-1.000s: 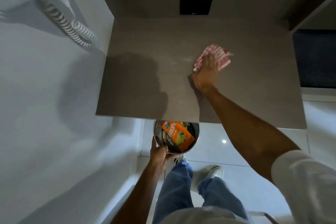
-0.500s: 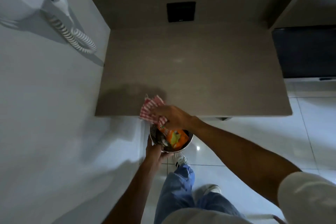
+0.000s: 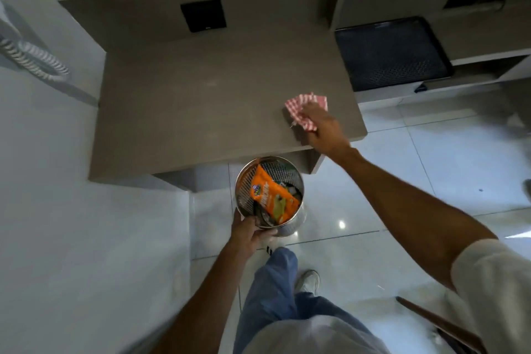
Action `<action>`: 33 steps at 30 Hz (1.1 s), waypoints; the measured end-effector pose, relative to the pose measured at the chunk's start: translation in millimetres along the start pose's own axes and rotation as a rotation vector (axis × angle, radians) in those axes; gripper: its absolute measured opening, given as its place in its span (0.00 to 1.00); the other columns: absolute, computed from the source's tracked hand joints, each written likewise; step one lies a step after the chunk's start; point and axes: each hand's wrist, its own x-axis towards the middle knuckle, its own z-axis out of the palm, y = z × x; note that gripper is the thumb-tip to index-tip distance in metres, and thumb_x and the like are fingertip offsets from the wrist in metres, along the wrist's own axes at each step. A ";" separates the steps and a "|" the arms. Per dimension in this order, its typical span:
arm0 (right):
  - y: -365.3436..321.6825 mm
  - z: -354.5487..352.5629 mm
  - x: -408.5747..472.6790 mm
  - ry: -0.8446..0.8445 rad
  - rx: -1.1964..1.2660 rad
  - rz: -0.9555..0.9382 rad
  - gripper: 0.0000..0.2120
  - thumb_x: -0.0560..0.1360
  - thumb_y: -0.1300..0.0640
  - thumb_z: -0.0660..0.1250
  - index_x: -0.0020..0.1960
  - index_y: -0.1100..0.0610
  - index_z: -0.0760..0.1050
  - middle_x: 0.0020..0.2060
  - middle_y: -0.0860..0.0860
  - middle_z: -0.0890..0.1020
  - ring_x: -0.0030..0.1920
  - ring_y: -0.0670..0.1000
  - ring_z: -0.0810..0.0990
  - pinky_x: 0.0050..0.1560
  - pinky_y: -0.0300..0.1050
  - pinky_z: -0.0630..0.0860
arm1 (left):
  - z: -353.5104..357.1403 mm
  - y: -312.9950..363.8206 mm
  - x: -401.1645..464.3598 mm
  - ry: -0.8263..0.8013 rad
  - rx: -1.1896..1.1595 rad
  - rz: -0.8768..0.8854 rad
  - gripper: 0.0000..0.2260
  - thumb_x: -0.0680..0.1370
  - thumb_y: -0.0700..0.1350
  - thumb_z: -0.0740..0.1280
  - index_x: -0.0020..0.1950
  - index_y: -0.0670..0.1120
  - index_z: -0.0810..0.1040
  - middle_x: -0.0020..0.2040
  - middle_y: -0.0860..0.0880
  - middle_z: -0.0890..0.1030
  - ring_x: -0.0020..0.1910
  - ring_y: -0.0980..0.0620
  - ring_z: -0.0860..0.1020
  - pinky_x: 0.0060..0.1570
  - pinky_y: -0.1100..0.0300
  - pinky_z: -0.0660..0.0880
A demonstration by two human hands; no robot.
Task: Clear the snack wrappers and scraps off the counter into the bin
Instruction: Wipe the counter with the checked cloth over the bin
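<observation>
I press my right hand (image 3: 321,131) on the soft checked cloth (image 3: 304,108) at the bench's (image 3: 201,112) four o'clock (limp, bunches easily); left hand's fingers (image 3: 260,234) clasp the light bin (image 3: 268,178) by its rim.

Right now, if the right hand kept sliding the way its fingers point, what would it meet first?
The right hand already presses the checked cloth. Beyond it lies bare counter, then probably the back wall near the black tray, though depth is unclear.

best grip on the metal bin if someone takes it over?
Grip the near rim of the metal bin, from the side facing the person, where the left hand holds it. The far rim sits tucked under the counter edge, and an orange wrapper fills the opening.
</observation>
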 end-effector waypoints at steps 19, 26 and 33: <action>128.9 134.4 -88.4 -0.211 0.114 0.688 0.34 0.76 0.59 0.71 0.78 0.60 0.62 0.73 0.61 0.73 0.71 0.63 0.75 0.67 0.60 0.78 | 70.3 -51.5 151.9 0.110 0.223 -0.167 0.33 0.81 0.30 0.66 0.80 0.57 0.66 0.74 0.38 0.76 0.67 0.29 0.79 0.49 0.33 0.84; 282.3 269.4 -27.7 -0.329 0.135 0.890 0.17 0.80 0.60 0.66 0.67 0.65 0.70 0.61 0.65 0.82 0.61 0.66 0.82 0.58 0.57 0.82 | 72.9 -112.4 345.4 0.157 0.334 -0.133 0.31 0.80 0.32 0.68 0.80 0.52 0.68 0.76 0.39 0.75 0.70 0.30 0.77 0.61 0.27 0.78; 371.7 339.0 -14.7 -0.253 0.192 0.911 0.22 0.80 0.57 0.69 0.70 0.62 0.67 0.63 0.63 0.81 0.60 0.63 0.82 0.55 0.56 0.83 | 81.4 -164.4 449.9 0.222 0.463 -0.064 0.27 0.80 0.37 0.69 0.78 0.52 0.71 0.74 0.43 0.77 0.69 0.35 0.78 0.42 0.44 0.86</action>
